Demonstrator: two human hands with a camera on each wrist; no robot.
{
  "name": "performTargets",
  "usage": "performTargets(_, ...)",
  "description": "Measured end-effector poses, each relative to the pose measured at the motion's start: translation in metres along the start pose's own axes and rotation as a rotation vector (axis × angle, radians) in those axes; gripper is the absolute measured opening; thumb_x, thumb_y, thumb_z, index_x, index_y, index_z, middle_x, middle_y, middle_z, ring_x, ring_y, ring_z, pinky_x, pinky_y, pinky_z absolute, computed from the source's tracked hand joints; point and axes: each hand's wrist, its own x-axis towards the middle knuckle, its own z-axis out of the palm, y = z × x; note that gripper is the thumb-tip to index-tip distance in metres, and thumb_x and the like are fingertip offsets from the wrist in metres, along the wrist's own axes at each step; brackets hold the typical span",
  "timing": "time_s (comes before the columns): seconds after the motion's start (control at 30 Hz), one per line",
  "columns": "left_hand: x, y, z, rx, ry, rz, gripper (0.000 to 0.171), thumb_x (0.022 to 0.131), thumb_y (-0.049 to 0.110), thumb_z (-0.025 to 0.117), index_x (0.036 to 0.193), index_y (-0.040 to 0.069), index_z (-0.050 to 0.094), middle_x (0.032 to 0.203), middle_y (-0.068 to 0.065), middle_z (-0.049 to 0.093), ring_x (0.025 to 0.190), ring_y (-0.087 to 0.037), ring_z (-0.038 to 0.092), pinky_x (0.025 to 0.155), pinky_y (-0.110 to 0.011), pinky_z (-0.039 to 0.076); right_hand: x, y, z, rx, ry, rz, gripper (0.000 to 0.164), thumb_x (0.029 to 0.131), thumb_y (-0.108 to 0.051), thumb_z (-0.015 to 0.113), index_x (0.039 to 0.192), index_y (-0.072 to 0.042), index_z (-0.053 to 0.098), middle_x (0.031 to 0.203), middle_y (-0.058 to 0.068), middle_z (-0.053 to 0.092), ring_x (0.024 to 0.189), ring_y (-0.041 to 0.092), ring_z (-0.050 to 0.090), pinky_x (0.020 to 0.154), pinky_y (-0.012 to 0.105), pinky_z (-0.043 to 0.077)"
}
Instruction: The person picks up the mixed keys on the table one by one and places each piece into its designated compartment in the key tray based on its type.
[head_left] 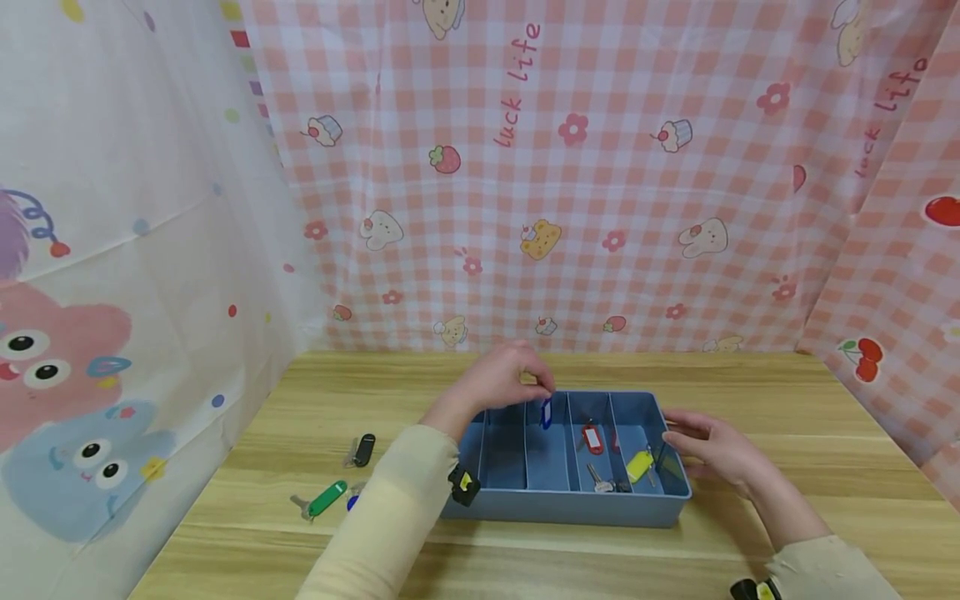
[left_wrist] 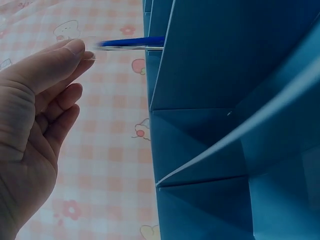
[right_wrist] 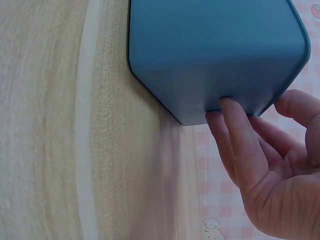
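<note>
My left hand (head_left: pixel 517 375) pinches a blue key tag (head_left: pixel 547 412), which hangs over the middle compartment of a blue-grey divided box (head_left: pixel 562 508). In the left wrist view the tag (left_wrist: pixel 132 42) is seen nearly edge-on beside the fingertips; any key on it cannot be made out. The thumb of my right hand (head_left: pixel 712 450) lies on the rim at the box's right end. Its fingertips touch the outside of that end wall (right_wrist: pixel 215 85). A red key tag (head_left: pixel 592 439) lies in the second compartment from the right, and a yellow key tag (head_left: pixel 640 467) in the rightmost.
Loose keys (head_left: pixel 597 479) lie near the red tag. On the table (head_left: pixel 247 533) left of the box are a black key tag (head_left: pixel 365 450), a green key tag (head_left: pixel 327 498) and another blue tag (head_left: pixel 353 502), partly covered by my left sleeve. A checked curtain (head_left: pixel 480 200) stands behind.
</note>
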Motion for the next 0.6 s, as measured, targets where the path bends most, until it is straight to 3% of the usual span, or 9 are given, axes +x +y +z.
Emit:
performTargets(0.27, -0.003, 0.0, 0.002, 0.007, -0.014, -0.041, 0.017, 0.089, 0.024, 0.076, 0.103, 0.015, 0.078, 0.103, 0.008, 0.072, 0.1, -0.01, 0.057, 0.093, -0.028, 0.044, 0.0, 0.001, 0.001, 0.007, -0.004, -0.005, 0.064, 0.101, -0.021, 0.06, 0.148, 0.011, 0.031, 0.141, 0.036, 0.041, 0.117, 0.033, 0.057, 0.086, 0.049, 0.054)
performTargets(0.6, -0.013, 0.007, -0.005, -0.001, 0.014, 0.033, 0.025, 0.09, 0.027, 0.076, 0.11, 0.013, 0.075, 0.107, 0.004, 0.073, 0.103, -0.012, 0.06, 0.098, -0.028, 0.042, -0.001, 0.0, 0.002, 0.041, -0.017, -0.014, 0.064, 0.102, -0.02, 0.058, 0.148, 0.012, 0.029, 0.14, 0.036, 0.042, 0.113, 0.029, 0.059, 0.086, 0.047, 0.054)
